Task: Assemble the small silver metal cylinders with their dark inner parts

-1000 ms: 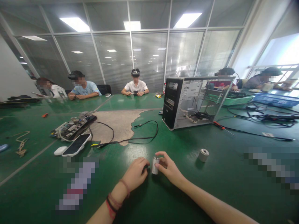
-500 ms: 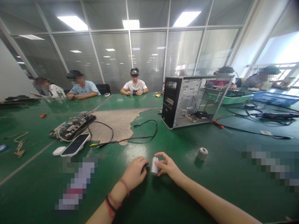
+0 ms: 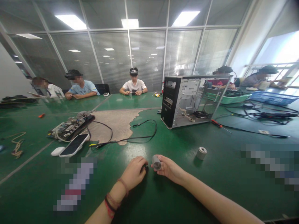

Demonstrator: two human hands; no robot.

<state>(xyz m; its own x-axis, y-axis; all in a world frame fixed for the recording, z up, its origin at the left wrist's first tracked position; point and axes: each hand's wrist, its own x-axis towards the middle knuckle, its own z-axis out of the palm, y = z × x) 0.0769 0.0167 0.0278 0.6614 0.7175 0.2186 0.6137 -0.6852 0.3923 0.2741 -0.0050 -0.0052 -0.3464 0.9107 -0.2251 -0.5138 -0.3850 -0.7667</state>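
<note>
Between the thumb and fingers of my right hand [image 3: 168, 167] is a small grey cylinder [image 3: 156, 162], tilted so that one round, hollow-looking end faces me. Just to its left, my left hand [image 3: 135, 169] is closed around a small black piece [image 3: 145, 167]; most of that piece is hidden by the fingers, so its kind does not show. The two hands are close together but apart, low over the green table. A second short grey cylinder [image 3: 201, 153], with a lighter top and dark details, stands upright on the table to the right of my right hand.
An open computer case [image 3: 171, 102] stands ahead. On the left lie a circuit board assembly [image 3: 71, 124] and a phone [image 3: 74, 145]. A black cable [image 3: 140, 137] curves across the middle. A screwdriver [image 3: 217, 123] and blue basket [image 3: 275, 98] are at right. Several people sit around the green table [image 3: 177, 140].
My right hand has turned the grey cylinder from upright to tilted, so its round end now faces me. My left hand keeps its place with the black piece.
</note>
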